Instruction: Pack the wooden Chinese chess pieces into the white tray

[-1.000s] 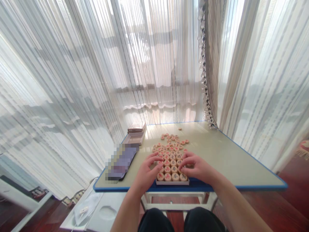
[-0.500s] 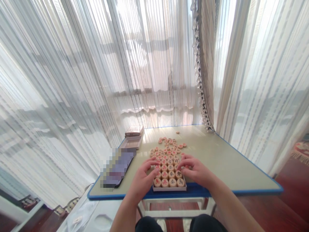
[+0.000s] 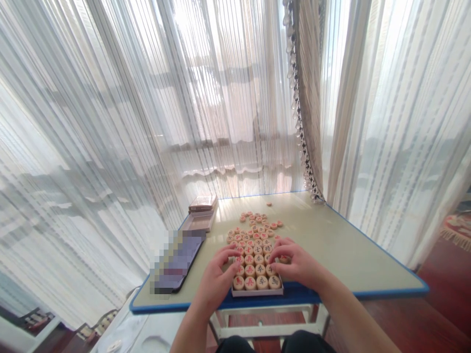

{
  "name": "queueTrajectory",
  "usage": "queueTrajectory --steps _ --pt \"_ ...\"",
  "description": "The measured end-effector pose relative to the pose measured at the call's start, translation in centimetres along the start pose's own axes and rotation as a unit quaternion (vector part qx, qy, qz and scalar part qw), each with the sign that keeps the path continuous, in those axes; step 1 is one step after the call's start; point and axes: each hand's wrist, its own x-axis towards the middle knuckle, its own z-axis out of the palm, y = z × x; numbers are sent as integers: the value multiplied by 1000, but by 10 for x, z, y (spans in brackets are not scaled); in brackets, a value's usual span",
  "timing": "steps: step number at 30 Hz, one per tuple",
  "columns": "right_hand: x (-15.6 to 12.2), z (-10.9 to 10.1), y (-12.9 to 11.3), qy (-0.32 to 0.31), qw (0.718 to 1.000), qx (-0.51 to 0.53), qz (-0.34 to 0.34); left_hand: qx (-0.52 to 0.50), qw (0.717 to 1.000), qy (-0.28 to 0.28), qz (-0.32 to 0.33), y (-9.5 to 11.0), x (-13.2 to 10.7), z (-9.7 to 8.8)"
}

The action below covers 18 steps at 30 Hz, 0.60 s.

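Note:
A shallow white tray (image 3: 257, 292) sits at the near edge of the table, packed with rows of round wooden game pieces (image 3: 256, 271) marked in red and black. My left hand (image 3: 217, 277) rests at the tray's left side, its curled fingertips touching the pieces. From the right side my right hand (image 3: 297, 262) does the same, fingers bent down onto a piece at the tray's far right corner. More loose wooden pieces (image 3: 257, 225) lie scattered on the table just beyond the tray.
The beige table (image 3: 342, 245) has a blue rim. A dark phone-like slab (image 3: 178, 262) lies at the left, with a stacked box and lid (image 3: 201, 211) behind it. One stray piece (image 3: 269, 203) lies far back. Sheer curtains surround the table. My knees show below.
The view has shifted, so the table sits lower and further left in the frame. Both hands stay on the tray, with their fingers nudging slightly over the pieces.

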Motion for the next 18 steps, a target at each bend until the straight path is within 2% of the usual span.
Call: queueTrajectory --steps 5,9,18 --pt "0 0 3 16 1000 13 8 -3 1000 29 3 -2 -2 1" --pt "0 0 4 30 999 18 19 -27 999 14 -17 1 -4 0" --pt "0 -1 4 39 999 30 24 15 1000 4 -22 6 -5 0"
